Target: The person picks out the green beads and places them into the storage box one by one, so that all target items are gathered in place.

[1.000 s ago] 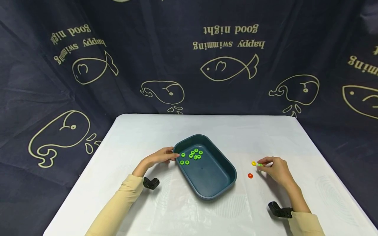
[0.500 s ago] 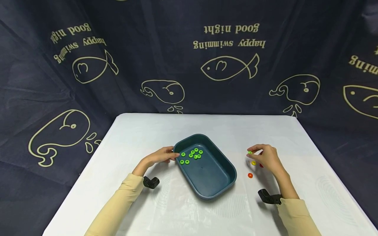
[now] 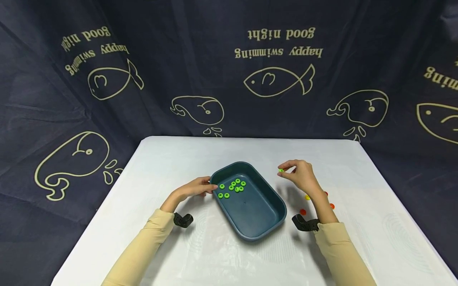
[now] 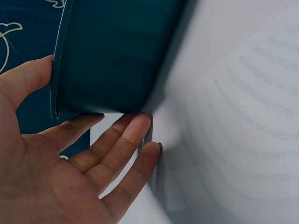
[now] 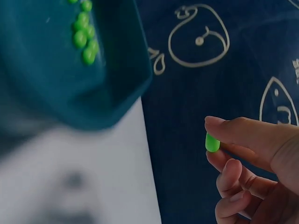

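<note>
A dark blue-green plastic bin (image 3: 247, 212) sits at an angle in the middle of the table. Several green ring-shaped beads (image 3: 237, 189) lie on its floor, toward the far left end. My left hand (image 3: 193, 188) holds the bin's left side, thumb over the rim and fingers against the outer wall, as the left wrist view confirms. Up and to the right of the bin, my right hand (image 3: 301, 174) pinches one more green ring-shaped bead (image 5: 212, 143) between thumb and index finger, above the table.
Under and beside the right forearm, an orange-red bead (image 3: 303, 212), a yellow bead (image 3: 307, 197) and an orange bead (image 3: 332, 206) lie on the white table (image 3: 171, 159). A dark printed curtain (image 3: 229, 115) hangs behind it. Each wrist wears a black camera mount.
My right hand has carried the pinched green bead from the loose beads on the right, up and leftward toward the bin. My left hand and the bin have stayed in place.
</note>
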Available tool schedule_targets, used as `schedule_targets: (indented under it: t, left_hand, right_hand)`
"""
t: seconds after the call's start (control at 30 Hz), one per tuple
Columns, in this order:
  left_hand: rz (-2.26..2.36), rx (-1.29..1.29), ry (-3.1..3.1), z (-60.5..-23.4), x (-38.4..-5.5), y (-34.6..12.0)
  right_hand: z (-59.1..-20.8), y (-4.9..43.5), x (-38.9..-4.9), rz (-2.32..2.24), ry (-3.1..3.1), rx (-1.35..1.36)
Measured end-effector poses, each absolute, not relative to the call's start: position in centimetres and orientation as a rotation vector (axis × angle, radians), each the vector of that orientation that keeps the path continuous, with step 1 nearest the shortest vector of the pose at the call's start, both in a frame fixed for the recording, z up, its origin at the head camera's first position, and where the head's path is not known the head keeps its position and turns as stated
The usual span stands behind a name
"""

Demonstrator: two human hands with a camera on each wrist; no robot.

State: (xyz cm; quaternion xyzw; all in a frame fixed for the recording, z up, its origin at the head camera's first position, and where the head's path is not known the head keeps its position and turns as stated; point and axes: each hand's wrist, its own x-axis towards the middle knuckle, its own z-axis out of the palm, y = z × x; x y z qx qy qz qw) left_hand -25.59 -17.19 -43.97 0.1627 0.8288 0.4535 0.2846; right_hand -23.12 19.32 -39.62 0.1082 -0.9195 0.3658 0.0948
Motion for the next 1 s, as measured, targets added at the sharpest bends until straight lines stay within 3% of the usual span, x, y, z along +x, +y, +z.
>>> schedule_targets:
  t: [0.47,1.0]
  left_hand:
    - [1.213,0.397,2.225,-44.1,-25.6,-17.2]
    - [1.218,0.409,2.221,-44.1,-25.5,-17.2]
  right_hand:
    - [-39.2,13.0,-25.6,1.137,-2.768,0.479]
    - [-40.5,9.1,-26.9,1.04,-2.915,0.613]
